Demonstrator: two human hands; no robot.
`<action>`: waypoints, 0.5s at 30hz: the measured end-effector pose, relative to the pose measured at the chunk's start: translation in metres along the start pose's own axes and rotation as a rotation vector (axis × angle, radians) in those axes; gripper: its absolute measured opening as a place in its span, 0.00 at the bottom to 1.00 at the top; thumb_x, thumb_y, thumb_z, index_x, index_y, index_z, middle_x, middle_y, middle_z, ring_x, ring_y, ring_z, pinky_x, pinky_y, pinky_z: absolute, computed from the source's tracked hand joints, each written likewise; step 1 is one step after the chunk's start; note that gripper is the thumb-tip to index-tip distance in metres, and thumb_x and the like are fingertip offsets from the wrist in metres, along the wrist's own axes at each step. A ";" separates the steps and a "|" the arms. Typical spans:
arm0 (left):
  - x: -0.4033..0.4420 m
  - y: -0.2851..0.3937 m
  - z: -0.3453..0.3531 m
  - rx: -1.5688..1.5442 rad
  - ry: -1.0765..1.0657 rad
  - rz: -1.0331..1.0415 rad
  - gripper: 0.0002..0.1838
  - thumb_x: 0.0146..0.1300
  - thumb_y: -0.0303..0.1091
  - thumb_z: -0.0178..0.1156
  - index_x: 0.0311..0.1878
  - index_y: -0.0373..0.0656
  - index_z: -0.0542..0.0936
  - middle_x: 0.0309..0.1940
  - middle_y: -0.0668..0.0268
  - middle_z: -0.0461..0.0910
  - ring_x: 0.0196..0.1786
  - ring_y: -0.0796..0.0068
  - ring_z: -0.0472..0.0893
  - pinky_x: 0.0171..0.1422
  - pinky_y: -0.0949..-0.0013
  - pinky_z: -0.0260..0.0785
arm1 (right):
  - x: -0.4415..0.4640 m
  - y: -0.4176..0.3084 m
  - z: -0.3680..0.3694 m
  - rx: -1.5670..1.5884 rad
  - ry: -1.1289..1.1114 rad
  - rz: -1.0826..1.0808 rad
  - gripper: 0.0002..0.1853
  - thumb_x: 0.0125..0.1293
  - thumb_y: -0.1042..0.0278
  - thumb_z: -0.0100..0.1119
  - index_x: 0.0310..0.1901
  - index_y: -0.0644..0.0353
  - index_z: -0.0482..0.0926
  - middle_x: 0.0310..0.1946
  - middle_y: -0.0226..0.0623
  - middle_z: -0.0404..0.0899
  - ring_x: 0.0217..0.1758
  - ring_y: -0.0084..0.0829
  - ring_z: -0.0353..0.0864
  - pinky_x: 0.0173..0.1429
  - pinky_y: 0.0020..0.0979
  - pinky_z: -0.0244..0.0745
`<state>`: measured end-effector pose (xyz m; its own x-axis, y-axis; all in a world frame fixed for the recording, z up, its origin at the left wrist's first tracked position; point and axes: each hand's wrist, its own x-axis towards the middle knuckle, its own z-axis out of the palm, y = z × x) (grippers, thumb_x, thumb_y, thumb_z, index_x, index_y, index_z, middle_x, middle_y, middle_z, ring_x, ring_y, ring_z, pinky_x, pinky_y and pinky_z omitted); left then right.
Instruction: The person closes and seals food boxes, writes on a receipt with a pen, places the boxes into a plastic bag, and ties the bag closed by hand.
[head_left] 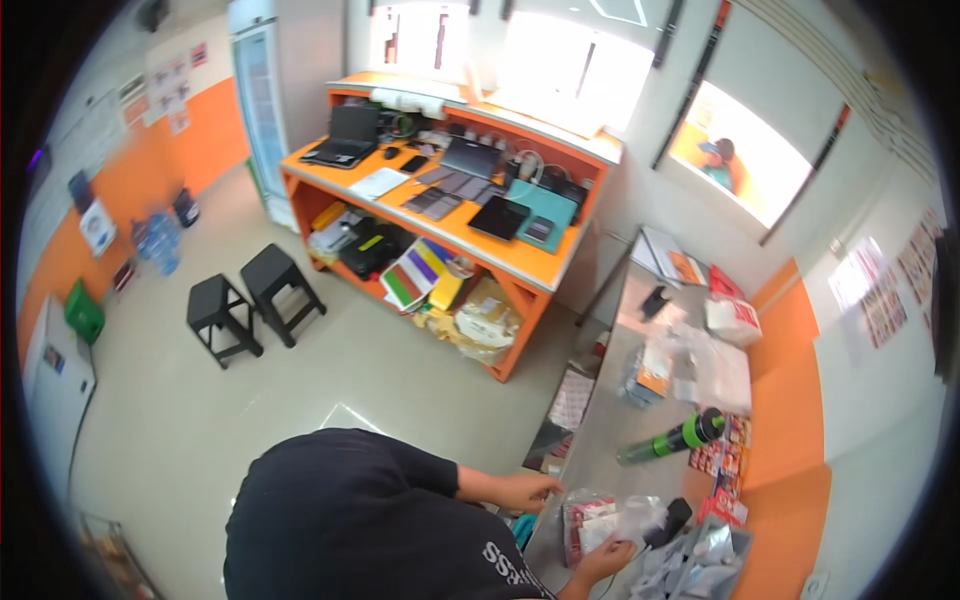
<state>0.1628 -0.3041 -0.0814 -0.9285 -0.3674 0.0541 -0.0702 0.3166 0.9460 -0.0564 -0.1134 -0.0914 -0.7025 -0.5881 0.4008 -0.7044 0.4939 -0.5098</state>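
Note:
My left hand [532,490] is at the near edge of the metal counter, its fingers stretched toward a clear plastic bag [574,535] with red and white packets inside. It appears apart from the bag and holds nothing that I can see. On the bag's other side, my right hand [606,560] has its fingers closed on the loose, see-through plastic. A small black device [679,514] with a cable lies just beyond the bag. Farther along the counter lies a green and black bottle [672,440].
A grey bin of silvery packets [700,565] sits beside my right hand. Up the counter [600,425] are a small orange and white box [652,372] and white plastic bags [722,370]. An orange workbench [548,268] carries laptops and phones; two black stools [275,275] stand on the floor.

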 end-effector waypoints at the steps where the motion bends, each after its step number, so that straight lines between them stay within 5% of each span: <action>1: -0.025 -0.031 -0.011 0.057 0.072 0.026 0.27 0.62 0.28 0.59 0.65 0.37 0.67 0.59 0.54 0.72 0.59 0.62 0.76 0.57 0.60 0.74 | 0.010 -0.003 0.006 0.043 0.100 -0.019 0.11 0.61 0.72 0.62 0.40 0.73 0.77 0.39 0.53 0.74 0.41 0.52 0.74 0.46 0.45 0.69; 3: -0.083 -0.072 -0.042 0.078 0.166 -0.210 0.26 0.62 0.27 0.57 0.64 0.39 0.68 0.58 0.56 0.75 0.57 0.62 0.78 0.58 0.59 0.73 | 0.029 -0.008 0.022 0.125 0.306 -0.038 0.10 0.64 0.73 0.59 0.41 0.75 0.79 0.36 0.56 0.75 0.39 0.54 0.75 0.45 0.47 0.69; 4: -0.116 -0.082 -0.059 0.060 0.249 -0.319 0.24 0.62 0.28 0.57 0.63 0.40 0.70 0.58 0.55 0.76 0.56 0.60 0.79 0.58 0.59 0.73 | 0.040 0.013 0.036 0.048 0.153 0.084 0.14 0.68 0.74 0.54 0.51 0.75 0.78 0.47 0.60 0.77 0.47 0.56 0.76 0.55 0.46 0.70; 5: -0.148 -0.092 -0.075 0.039 0.328 -0.426 0.23 0.61 0.28 0.58 0.61 0.42 0.72 0.57 0.55 0.77 0.54 0.58 0.80 0.58 0.60 0.73 | 0.056 0.016 0.046 0.047 0.141 0.074 0.14 0.68 0.74 0.54 0.51 0.75 0.78 0.47 0.60 0.77 0.47 0.56 0.76 0.55 0.46 0.70; 7: -0.211 -0.115 -0.100 0.173 0.482 -0.536 0.20 0.61 0.30 0.58 0.58 0.43 0.75 0.52 0.56 0.81 0.51 0.56 0.82 0.56 0.60 0.73 | 0.089 0.009 0.068 0.091 0.321 0.043 0.14 0.66 0.70 0.59 0.44 0.76 0.81 0.42 0.59 0.77 0.44 0.54 0.77 0.47 0.44 0.72; 11: -0.347 -0.203 -0.114 0.256 0.666 -0.913 0.18 0.62 0.31 0.53 0.55 0.43 0.78 0.47 0.53 0.83 0.52 0.52 0.82 0.57 0.55 0.73 | 0.147 -0.021 0.091 0.089 0.406 0.057 0.16 0.69 0.66 0.58 0.44 0.76 0.81 0.41 0.57 0.79 0.42 0.53 0.78 0.46 0.45 0.73; 13: -0.427 -0.273 -0.097 0.329 0.775 -1.141 0.18 0.61 0.34 0.56 0.54 0.43 0.78 0.45 0.54 0.84 0.51 0.53 0.82 0.56 0.55 0.73 | 0.168 -0.008 0.115 -0.034 0.328 0.292 0.14 0.68 0.68 0.57 0.38 0.75 0.82 0.39 0.60 0.79 0.43 0.54 0.78 0.50 0.44 0.73; 15: -0.470 -0.272 -0.098 0.313 0.693 -1.582 0.19 0.60 0.39 0.58 0.53 0.42 0.80 0.44 0.51 0.84 0.51 0.49 0.83 0.57 0.52 0.73 | 0.176 -0.020 0.132 0.007 0.392 0.274 0.15 0.67 0.66 0.57 0.38 0.74 0.82 0.38 0.59 0.79 0.42 0.54 0.78 0.50 0.44 0.73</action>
<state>0.6537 -0.3032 -0.3327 0.4025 -0.7064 -0.5823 -0.8102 -0.5709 0.1325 -0.1525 -0.3114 -0.1106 -0.8487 -0.1501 0.5071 -0.4879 0.5920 -0.6415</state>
